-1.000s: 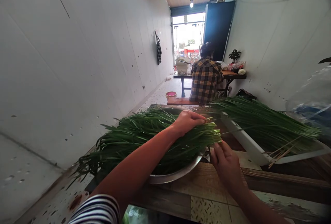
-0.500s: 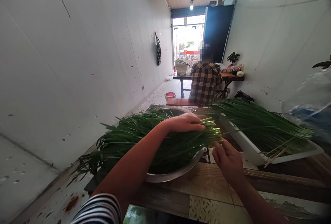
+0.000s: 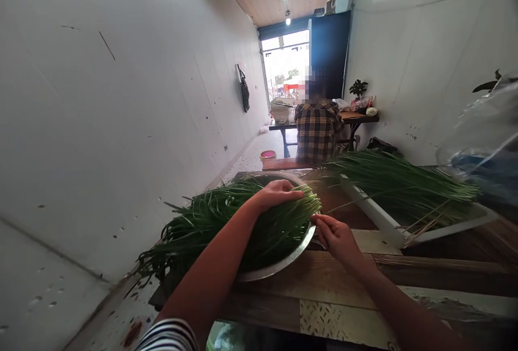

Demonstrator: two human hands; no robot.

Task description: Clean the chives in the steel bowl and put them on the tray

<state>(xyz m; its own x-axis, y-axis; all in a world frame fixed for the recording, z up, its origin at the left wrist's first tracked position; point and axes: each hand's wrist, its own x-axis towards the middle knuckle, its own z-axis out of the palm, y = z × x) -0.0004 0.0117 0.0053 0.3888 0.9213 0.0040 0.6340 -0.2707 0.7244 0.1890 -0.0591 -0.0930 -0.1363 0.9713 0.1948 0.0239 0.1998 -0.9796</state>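
Observation:
My left hand [image 3: 278,193] is closed round a bunch of garlic chives [image 3: 301,208], its pale cut ends pointing right. The bunch lies over a round metal basin [image 3: 279,270] heaped with more long green chives [image 3: 190,221] that spill over its left side. At the stem ends my right hand [image 3: 332,235] pinches thumb and fingers together beside the basin's rim. What lies in that pinch is too small to make out. To the right, a white tray [image 3: 374,213] carries another pile of chives [image 3: 408,183] and several thin wooden skewers [image 3: 429,224].
The basin and tray stand on a patchwork wooden table [image 3: 340,281]. A clear plastic bag [image 3: 481,146] is at the right. Farther off, a person in a plaid shirt [image 3: 318,132] sits on a bench [image 3: 283,163] at another table [image 3: 366,120]. A pink-lined bucket [image 3: 267,155] stands on the floor.
Both hands and the chive bunch have shifted left in view, bringing the stem ends back over the basin. A thin stick seen hanging below my right hand earlier no longer shows.

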